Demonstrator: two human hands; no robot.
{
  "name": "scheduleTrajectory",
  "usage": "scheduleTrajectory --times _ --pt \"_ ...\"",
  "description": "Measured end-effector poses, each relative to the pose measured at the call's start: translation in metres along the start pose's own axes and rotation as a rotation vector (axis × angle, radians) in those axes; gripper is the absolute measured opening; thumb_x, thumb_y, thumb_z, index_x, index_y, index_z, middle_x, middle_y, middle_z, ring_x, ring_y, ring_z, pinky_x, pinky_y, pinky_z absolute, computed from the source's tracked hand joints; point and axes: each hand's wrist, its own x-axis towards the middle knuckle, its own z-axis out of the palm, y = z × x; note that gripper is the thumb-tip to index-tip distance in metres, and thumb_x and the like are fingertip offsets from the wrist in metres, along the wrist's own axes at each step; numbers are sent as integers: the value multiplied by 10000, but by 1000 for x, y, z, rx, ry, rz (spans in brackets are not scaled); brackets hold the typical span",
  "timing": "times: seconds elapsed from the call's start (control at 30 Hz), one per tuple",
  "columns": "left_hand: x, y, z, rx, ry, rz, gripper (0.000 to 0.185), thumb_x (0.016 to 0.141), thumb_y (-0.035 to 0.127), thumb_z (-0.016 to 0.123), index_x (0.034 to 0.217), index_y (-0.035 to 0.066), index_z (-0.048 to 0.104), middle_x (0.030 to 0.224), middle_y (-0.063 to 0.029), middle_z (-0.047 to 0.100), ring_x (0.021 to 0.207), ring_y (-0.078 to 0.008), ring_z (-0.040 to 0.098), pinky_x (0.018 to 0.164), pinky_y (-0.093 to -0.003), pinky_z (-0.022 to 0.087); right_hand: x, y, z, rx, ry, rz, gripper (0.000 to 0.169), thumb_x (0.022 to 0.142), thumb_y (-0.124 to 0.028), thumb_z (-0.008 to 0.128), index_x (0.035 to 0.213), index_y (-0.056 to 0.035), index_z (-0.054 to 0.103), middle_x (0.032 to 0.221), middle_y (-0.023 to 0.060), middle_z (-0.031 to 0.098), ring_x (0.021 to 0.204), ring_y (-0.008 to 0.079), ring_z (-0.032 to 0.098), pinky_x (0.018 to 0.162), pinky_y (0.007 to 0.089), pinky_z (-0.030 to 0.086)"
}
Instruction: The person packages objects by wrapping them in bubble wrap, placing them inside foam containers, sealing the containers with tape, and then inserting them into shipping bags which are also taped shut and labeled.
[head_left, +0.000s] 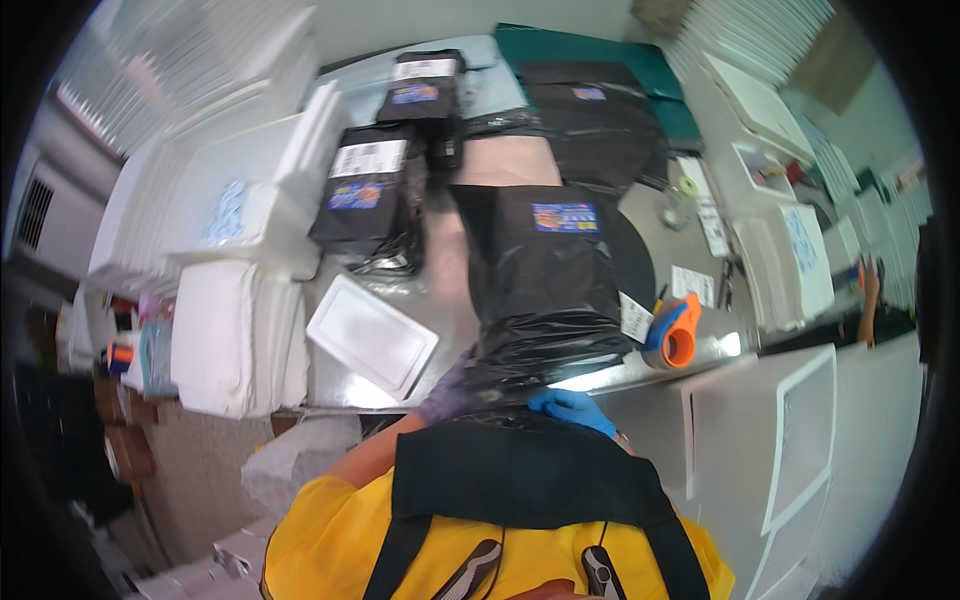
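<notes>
A black plastic mailing bag with a colourful sticker lies at the middle of the metal worktable, its crumpled near end reaching my apron. My right hand, in a blue glove, has its fingers curled on that near end. At the bag's near left corner is my left hand in a purple glove; it is blurred and its fingertips are partly hidden. A white plastic lid lies to the left of the bag. Against the bag's right edge rests a paper label, beside an orange and blue tape dispenser.
Packed black parcels with labels stand behind on the left. More black bags lie at the back. White bins and stacked white cloths line the left side. On the right are a marker pen, a white drawer cabinet and another person's arm.
</notes>
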Motion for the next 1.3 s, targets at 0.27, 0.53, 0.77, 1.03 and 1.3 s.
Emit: scheduleTrajectory --times 0.27,0.53,0.77,1.03,1.3 --pt "-61 74 23 458 196 -119 289 885 268 594 1006 6 607 839 -122 651 783 -224 636 675 -360 492 108 -44 23 -324 183 -442 449 866 -61 570 1301 -26 463 1276 150 513 1188 277 496 987 371 387" --pt "-65 67 -16 596 466 535 990 661 310 803 1407 2 228 1248 -222 447 1156 -333 463 967 -409 409 10 -31 -24 -590 1151 -641 532 689 -68 771 1141 13 503 995 142 531 903 268 548 798 357 449" --pt "45 172 41 840 508 680 696 753 198 722 1342 42 387 1152 -172 555 1052 -288 555 921 -357 449 85 -65 -54 -596 979 -459 627 782 -200 684 1323 -31 416 1113 214 604 1008 320 609 843 398 472" --pt "12 122 6 446 361 911 236 815 75 642 1038 17 591 903 -86 617 873 -176 600 805 -296 491 25 -45 -65 -508 921 -434 276 806 -90 617 1073 -60 553 854 161 619 815 253 640 716 338 491" --pt "40 161 30 886 387 1149 241 726 142 741 870 39 577 802 -78 555 745 -224 551 728 -295 458 57 -70 -51 -783 1108 -580 555 741 -248 727 1161 9 472 1048 233 569 962 397 563 800 414 468"
